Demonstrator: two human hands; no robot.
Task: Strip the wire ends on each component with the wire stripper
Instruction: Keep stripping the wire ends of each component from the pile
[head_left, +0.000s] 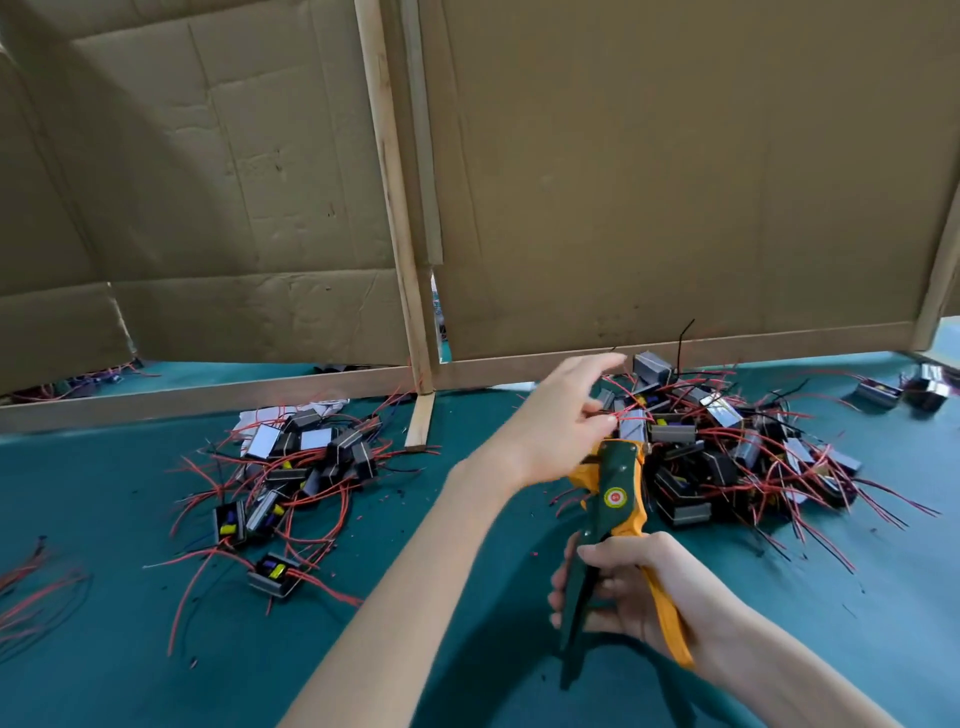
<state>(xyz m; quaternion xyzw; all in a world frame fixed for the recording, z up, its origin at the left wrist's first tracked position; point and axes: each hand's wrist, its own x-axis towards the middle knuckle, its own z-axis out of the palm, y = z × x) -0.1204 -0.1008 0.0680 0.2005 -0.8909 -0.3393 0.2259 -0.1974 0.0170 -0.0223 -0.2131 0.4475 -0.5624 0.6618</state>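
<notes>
My right hand grips the handles of a green and yellow wire stripper, whose head points up toward a heap of small grey components with red and black wires on the right. My left hand reaches over the stripper head and pinches a red wire of one component at the heap's near-left edge. The wire's end is blurred, and I cannot tell if it sits in the jaws. A second pile of components lies to the left on the green table.
Cardboard panels on wooden frames wall off the back of the table. Two loose components lie at the far right. Loose red wires trail off the left edge. Small insulation scraps dot the green surface.
</notes>
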